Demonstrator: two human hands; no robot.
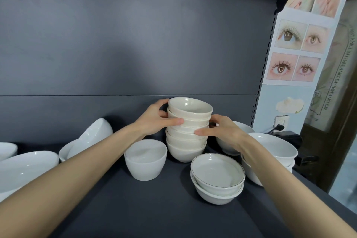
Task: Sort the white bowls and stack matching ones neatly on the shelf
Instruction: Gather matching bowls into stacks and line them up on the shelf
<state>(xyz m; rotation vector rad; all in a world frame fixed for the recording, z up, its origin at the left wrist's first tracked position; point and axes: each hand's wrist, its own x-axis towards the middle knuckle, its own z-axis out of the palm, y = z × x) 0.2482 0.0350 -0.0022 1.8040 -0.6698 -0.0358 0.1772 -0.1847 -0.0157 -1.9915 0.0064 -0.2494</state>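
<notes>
Currently, both of your hands grip the tall stack of cream bowls, which stands on the dark matte shelf close to the back panel. Your left hand holds the upper bowls from the left, with the thumb laid across the front and the fingers curled round the far side. Your right hand holds the middle bowls from the right, with the thumb on the front and the other fingers wrapped behind.

Just beside the stack, to its front left, a single white bowl stands upright. To its front right, a shallow bowl with a thin dark rim line sits nested in a plain white one. Right of the stack, behind your right wrist, more white bowls stand nested. Well left of the stack, a tilted bowl leans in another.

The back panel is dark grey, with one horizontal seam just above the stack. Right of the stack, a slotted upright ends the shelf unit. Past it hangs a poster of eye photographs, with a wall socket and a black plug below it.
</notes>
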